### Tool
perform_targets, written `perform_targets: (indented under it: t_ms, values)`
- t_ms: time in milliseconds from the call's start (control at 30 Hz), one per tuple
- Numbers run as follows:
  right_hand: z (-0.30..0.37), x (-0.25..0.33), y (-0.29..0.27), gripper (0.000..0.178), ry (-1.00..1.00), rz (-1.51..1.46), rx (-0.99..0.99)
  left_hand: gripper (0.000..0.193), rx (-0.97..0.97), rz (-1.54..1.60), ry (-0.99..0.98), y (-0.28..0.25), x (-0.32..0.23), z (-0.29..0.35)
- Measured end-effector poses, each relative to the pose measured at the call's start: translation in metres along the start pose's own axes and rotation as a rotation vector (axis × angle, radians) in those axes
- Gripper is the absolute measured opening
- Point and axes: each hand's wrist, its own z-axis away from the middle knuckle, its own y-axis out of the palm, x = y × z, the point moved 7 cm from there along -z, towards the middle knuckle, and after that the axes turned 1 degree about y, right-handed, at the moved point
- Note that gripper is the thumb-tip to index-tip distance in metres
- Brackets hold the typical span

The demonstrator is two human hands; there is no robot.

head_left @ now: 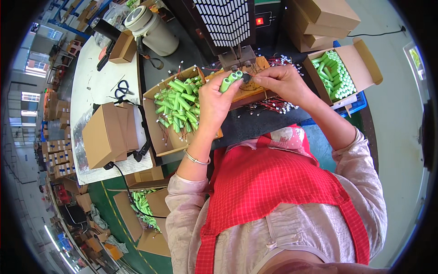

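Note:
My left hand [213, 101] is closed around a few green cylindrical battery cells [231, 80], their round ends turned up toward me. Close by on the right, my right hand [286, 83] pinches with thumb and forefinger at something small, perhaps a thin wire; the fingers hide most of it. Both hands are over a wooden block [248, 95], just below the electrode tips of a spot-welding machine [223, 23]. To the left of my left hand, an open cardboard box [159, 145] holds a heap of green cells [180, 107] with wires and white connectors.
At right, another open box [365, 64] holds rows of green cells [335, 75]. Red wires with white connectors [280, 106] lie beside the wooden block. Left are a large lidded mug [153, 34], scissors [122, 89] and a cardboard box [106, 135]. A floor box [153, 242] holds more cells.

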Motion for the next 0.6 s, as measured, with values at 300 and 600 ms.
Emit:
perform_targets:
  t_ms: [300,600]
  values:
    - [-0.008,-0.001,0.002,0.022,-0.004,0.076,0.028,0.022,-0.016,-0.06,0.057,0.006,0.001,-0.004]
    - [-0.006,0.006,-0.005,0.026,0.026,0.016,0.044,0.019,0.02,0.035,-0.104,-0.002,0.003,-0.002]
